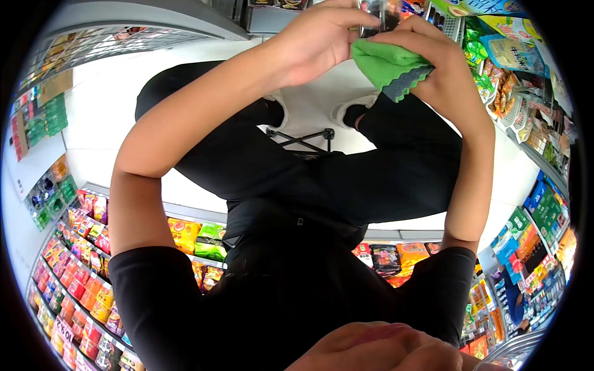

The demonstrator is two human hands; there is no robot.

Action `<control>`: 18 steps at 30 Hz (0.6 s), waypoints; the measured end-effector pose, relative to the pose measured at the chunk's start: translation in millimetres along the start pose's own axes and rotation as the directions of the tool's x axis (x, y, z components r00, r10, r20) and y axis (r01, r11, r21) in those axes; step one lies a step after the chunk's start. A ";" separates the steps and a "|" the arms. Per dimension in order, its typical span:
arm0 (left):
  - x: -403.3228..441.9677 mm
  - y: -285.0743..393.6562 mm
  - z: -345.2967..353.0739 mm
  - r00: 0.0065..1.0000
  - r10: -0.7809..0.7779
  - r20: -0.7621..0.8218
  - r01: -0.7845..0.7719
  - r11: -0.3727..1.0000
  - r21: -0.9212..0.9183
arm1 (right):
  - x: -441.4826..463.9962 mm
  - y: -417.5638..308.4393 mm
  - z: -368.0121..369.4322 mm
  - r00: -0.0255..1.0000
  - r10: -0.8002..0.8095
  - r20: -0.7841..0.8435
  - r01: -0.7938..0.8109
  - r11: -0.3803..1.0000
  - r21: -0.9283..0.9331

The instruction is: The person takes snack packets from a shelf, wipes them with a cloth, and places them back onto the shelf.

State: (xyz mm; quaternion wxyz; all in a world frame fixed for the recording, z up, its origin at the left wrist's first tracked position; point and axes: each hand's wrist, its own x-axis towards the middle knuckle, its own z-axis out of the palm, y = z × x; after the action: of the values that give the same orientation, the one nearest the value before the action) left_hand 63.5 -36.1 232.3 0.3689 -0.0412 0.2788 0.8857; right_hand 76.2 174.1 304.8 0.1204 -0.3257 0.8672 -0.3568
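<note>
At the top of the head view, my left hand [322,40] grips a clear, glossy item with dark parts [382,13] between thumb and fingers. The upper frame edge cuts this item off, so its kind is unclear. My right hand [436,55] is closed on a green cloth [387,62] with a grey, zigzag-cut underside. That cloth hangs below the right fingers, close under the clear item. Both hands are held out beyond my knees, near a shelf of packets.
Snack packets [501,86] fill shelving at the right. A grey-framed wire rack [117,46] stands at the upper left. Behind me, shelves hold colourful bags [93,297]. Thin black crossed legs of a stool [303,139] show between my feet on the white floor [93,130].
</note>
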 end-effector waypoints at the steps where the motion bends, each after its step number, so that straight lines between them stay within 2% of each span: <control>1: 2.0 0.2 -0.5 0.999 0.037 -0.032 -0.035 0.997 0.067 | 0.7 1.3 0.2 1.000 -0.001 0.005 0.001 1.000 0.013; 2: 3.2 1.6 -1.4 0.996 0.072 -0.058 -0.064 0.989 0.136 | 0.4 2.8 -2.0 1.000 -0.017 -0.023 0.018 0.999 0.027; 5: 10.0 18.9 -8.7 0.984 0.125 -0.124 -0.098 0.975 0.201 | -7.2 20.9 -13.7 0.988 0.032 -0.154 -0.059 0.984 -0.170; 6: 9.7 27.8 -8.9 0.982 0.141 -0.127 -0.107 0.963 0.249 | -3.5 8.3 -17.7 0.963 0.078 -0.258 -0.085 0.996 -0.014; 7: 10.6 37.3 -4.1 0.980 0.155 -0.123 -0.112 0.948 0.298 | -2.7 -13.1 -34.4 0.957 0.224 -0.186 -0.251 0.959 -0.134; 8: 12.7 41.5 -13.6 0.976 0.177 -0.129 -0.126 0.935 0.330 | -5.7 -7.3 -27.5 0.950 0.117 -0.290 -0.163 0.977 -0.139; 10: 21.9 46.8 -36.6 0.962 0.209 -0.175 -0.126 0.911 0.393 | -7.9 1.0 -21.7 0.934 -0.001 -0.356 -0.066 0.982 -0.177; 13: 30.5 43.3 -50.7 0.971 0.162 -0.175 -0.049 0.854 0.519 | -8.9 7.5 -24.6 0.959 -0.013 -0.283 -0.039 0.983 -0.180; 14: 31.7 41.4 -53.3 0.956 0.128 -0.264 0.038 0.837 0.545 | -9.5 14.5 -22.9 0.960 -0.009 -0.280 -0.031 0.990 -0.139; 18: 45.4 29.9 -75.1 0.959 0.128 -0.253 0.037 0.827 0.560 | -11.1 -3.0 -27.0 0.955 0.031 -0.294 -0.077 0.987 -0.143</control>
State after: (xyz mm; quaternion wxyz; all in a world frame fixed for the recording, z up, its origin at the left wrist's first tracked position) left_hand 0.3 -64.0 170.3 0.3001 -0.0495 0.5760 0.7588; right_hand 74.1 194.2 326.1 -0.0239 -0.2542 0.9089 -0.3296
